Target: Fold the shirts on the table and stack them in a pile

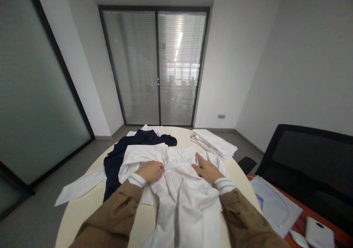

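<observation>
A white shirt (184,211) lies spread on a round cream counter (237,176), over a navy garment (117,163). We have our left hand (149,171) curled, gathering a fold of the shirt's front; our right hand (207,169) lies open, fingers spread, flat on the cloth. Pulling hard could drag the navy garment along, or slide both off the counter's edge.

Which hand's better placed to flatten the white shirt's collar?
Right, probably: the right hand lies open on the white shirt, fingers nearest the collar, while the left hand is bunching fabric.
</observation>
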`<state>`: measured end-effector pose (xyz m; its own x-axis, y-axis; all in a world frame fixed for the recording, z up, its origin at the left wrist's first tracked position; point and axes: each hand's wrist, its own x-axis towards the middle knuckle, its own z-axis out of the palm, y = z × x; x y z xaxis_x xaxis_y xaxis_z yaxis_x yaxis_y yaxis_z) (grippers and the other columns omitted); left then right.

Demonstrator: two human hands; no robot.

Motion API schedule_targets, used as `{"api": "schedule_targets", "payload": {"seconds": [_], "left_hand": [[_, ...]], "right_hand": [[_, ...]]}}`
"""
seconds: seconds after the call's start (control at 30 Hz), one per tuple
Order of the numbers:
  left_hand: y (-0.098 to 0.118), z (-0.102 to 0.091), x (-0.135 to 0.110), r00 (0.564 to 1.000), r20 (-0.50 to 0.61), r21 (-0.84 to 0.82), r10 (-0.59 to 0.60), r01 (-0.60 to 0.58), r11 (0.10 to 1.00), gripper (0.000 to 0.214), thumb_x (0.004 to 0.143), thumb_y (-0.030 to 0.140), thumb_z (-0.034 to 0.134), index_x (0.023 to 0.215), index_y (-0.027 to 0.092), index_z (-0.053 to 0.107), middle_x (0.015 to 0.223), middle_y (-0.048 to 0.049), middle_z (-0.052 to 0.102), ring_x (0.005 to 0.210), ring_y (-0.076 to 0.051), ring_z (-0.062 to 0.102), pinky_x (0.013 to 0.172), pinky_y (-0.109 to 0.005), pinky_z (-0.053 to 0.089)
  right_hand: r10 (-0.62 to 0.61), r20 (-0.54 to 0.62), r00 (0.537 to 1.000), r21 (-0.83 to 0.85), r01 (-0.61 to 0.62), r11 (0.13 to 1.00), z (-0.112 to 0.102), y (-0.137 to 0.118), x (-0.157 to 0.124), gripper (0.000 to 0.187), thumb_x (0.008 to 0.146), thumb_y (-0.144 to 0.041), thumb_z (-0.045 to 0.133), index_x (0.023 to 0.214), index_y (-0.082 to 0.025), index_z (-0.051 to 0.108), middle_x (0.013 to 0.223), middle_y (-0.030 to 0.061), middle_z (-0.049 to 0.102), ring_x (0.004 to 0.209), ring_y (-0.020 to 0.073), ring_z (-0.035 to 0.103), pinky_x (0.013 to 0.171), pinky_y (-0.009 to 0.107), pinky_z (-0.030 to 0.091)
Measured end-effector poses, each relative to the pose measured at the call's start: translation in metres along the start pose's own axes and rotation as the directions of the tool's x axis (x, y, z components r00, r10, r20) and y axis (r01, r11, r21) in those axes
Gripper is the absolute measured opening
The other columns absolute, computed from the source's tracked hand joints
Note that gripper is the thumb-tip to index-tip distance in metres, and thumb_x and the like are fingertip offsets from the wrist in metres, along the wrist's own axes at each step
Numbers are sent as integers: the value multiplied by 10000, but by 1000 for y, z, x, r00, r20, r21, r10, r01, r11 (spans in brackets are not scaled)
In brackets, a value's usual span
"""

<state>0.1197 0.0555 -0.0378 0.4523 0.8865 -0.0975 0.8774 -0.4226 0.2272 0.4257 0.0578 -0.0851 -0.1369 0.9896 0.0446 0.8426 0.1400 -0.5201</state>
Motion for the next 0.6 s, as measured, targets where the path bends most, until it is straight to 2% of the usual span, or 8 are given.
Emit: {"api": "schedule_targets", "payload": {"seconds": [0.1,0.17,0.23,0.33,0.4,0.47,0.53,0.6], "left_hand": [[5,-1,2,997,-62,6,-37,37,999,483,983,411,312,833,189,713,802,-112,726,826,-280,698,789,-378,497],[6,-2,5,978,-196,-8,-69,68,998,392,976,408,362,1003,195,690,883,-103,726,868,-272,693,799,-373,504],[4,-2,7,926,-375,-20,-49,44,999,368,943,377,460,1239,210,603,1136,-115,689,1063,-272,647,889,-374,494],[-2,2,10,863,-498,25,85,-84,996,610,892,384,568,1468,250,415,1555,-110,367,1403,-301,374,1083,-413,385],[-7,9,12,900,-415,34,132,-130,991,763,869,438,602,1542,251,294,1614,-106,257,1446,-334,290,1137,-457,316],[-12,18,14,952,-279,9,128,-131,991,827,877,470,585,1573,226,211,1569,-122,355,1414,-351,340,1145,-483,293],[-15,24,15,975,-172,-6,139,-142,990,754,913,458,529,1566,220,239,1463,-119,497,1362,-335,411,1133,-474,306],[-16,27,14,977,-137,-4,164,-166,986,592,943,438,480,1496,239,403,1347,-107,585,1299,-303,472,1104,-442,345]], "right_hand": [[65,31,997,-114,-61,992,-1,-2,1,741,891,-585,527,1452,-106,453,969,155,729,951,289,669,796,342,437],[69,43,997,-140,-63,988,-3,-3,1,697,830,-596,612,1356,-141,562,1019,150,721,953,284,665,774,323,433],[58,42,997,-129,-52,990,-4,-3,0,637,781,-577,680,1264,-164,632,972,122,728,880,257,670,714,293,422],[12,49,999,-75,-8,997,-6,-5,-2,465,852,-589,594,1015,-175,730,778,74,721,714,202,650,626,265,385],[-25,39,999,-79,28,996,-6,-7,-3,535,943,-594,433,789,-176,730,661,60,686,632,177,617,589,263,357],[-55,-2,999,-126,54,991,-5,-9,-3,604,981,-564,358,657,-180,693,622,57,663,609,167,597,583,266,346],[-85,-80,993,-174,70,982,-4,-9,-1,514,967,-511,427,675,-191,702,686,54,681,668,176,612,623,268,374],[-168,-190,967,-204,128,971,-4,-6,2,316,931,-419,519,849,-209,741,876,60,712,856,205,635,750,279,426]]}}
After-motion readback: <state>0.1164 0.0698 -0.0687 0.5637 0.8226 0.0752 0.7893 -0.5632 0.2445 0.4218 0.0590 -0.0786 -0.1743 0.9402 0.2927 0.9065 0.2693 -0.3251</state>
